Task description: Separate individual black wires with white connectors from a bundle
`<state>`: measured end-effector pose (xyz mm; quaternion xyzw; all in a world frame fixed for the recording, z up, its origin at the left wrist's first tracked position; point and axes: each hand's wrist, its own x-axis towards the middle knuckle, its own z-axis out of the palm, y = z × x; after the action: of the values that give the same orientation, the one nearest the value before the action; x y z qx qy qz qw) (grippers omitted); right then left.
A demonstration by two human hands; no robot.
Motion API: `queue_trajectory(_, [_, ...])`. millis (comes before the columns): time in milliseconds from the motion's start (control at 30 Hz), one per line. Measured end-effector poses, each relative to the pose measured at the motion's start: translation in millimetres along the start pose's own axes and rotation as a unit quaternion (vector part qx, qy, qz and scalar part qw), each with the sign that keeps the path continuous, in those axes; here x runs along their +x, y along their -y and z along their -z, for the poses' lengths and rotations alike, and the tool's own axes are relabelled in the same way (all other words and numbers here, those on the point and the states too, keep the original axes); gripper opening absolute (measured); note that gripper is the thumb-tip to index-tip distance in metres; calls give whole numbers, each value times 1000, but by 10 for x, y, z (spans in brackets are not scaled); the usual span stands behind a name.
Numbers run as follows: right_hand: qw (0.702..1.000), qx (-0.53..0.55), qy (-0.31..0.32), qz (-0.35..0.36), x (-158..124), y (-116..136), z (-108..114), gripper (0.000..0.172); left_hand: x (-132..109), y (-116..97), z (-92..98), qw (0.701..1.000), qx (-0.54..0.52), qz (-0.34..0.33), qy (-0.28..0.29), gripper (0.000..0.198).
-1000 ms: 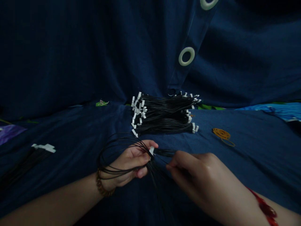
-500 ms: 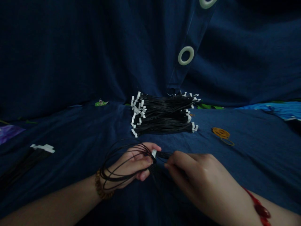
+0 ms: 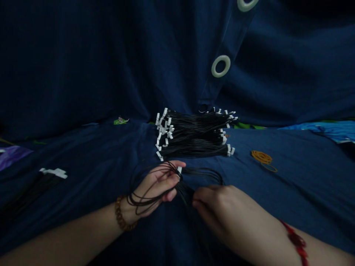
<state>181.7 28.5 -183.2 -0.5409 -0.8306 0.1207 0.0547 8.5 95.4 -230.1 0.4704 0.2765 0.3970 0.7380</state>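
Observation:
My left hand is closed on a bundle of thin black cables, pinching it beside a white connector. Loops of the cables arch over the back of that hand and wrist. To its right, my right hand has its fingers pressed together on the black strands that run out of the left hand. Its fingertips are partly hidden from me. A further arc of cables rises behind the right hand's knuckles.
Beyond my hands lies a pile of black cable bundles with white connectors at both ends. Orange rubber bands sit at the right. Another cable bundle lies at the left. A blue cloth covers the surface; a dark blue curtain hangs behind.
My right hand has shifted slightly down and left along the strands, and an arc of cables now shows above it. My left hand has risen slightly, still pinching the bundle.

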Motion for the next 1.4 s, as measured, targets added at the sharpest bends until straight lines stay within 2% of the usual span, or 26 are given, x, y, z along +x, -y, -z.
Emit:
queue_trajectory(233, [990, 112, -74, 31, 75, -22, -114, 15, -10, -25, -61, 1000, 23, -1, -15, 31])
queue_trajectory(333, [988, 125, -77, 38, 87, -26, -140, 18, -10, -21, -62, 999, 37, -9, -16, 32])
queue_trajectory(533, [991, 112, -74, 8, 131, -17, -93, 18, 0, -9, -33, 998, 55, 8, 11, 26])
queue_trajectory(633, [980, 192, -51, -16, 154, -55, -24, 15, 4, -7, -29, 999, 51, 15, 9, 25])
queue_trajectory(700, [940, 337, 17, -44, 169, -133, 62, 17, 8, 1, -23, 999, 43, 19, 2, 25])
queue_trajectory(767, [855, 505, 93, -70, 180, -257, 176, 16, 14, 12, -11, 999, 39, 23, -6, 26])
queue_trajectory(833, [769, 628, 110, -57, 187, -404, 296, 13, 20, 24, 3, 999, 38, 19, -13, 26])
queue_trajectory(867, [744, 662, 88, -36, 190, -476, 348, 13, 24, 28, 10, 999, 35, 15, -16, 26])
queue_trajectory(900, [735, 675, 57, -15, 194, -540, 391, 13, 27, 30, 15, 999, 29, 13, -19, 26])
queue_trajectory(1000, [745, 664, -72, 13, 210, -662, 473, 14, 33, 25, 24, 1000, 3, 21, -21, 26])
queue_trajectory(1033, [729, 673, -122, 18, 216, -677, 492, 11, 34, 23, 25, 999, -3, 27, -17, 26])
queue_trajectory(1067, [696, 696, -173, 25, 221, -682, 512, 9, 35, 21, 25, 999, -7, 31, -14, 26])
queue_trajectory(1133, [594, 762, -257, 36, 226, -666, 554, 8, 36, 20, 25, 999, -10, 33, -7, 25])
queue_trajectory(1167, [545, 790, -279, 38, 223, -648, 574, 7, 37, 21, 25, 999, -9, 32, -4, 25])
queue_trajectory(1200, [513, 807, -288, 38, 217, -623, 590, 6, 37, 23, 26, 1000, -6, 31, -2, 25])
queue_trajectory(1233, [504, 813, -290, 33, 207, -590, 596, 3, 38, 25, 27, 1000, -3, 29, -1, 24])
queue_trajectory(1267, [521, 803, -289, 28, 193, -550, 591, 3, 38, 26, 28, 1000, 0, 26, -1, 25])
queue_trajectory(1300, [561, 777, -286, 20, 176, -501, 573, 5, 37, 27, 30, 1000, 3, 24, 0, 26])
queue_trajectory(1333, [622, 732, -277, 11, 154, -444, 540, 7, 35, 27, 31, 1000, 6, 21, 2, 28])
queue_trajectory(1400, [772, 582, -255, -3, 99, -315, 441, 8, 27, 27, 33, 1000, 7, 15, 9, 29])
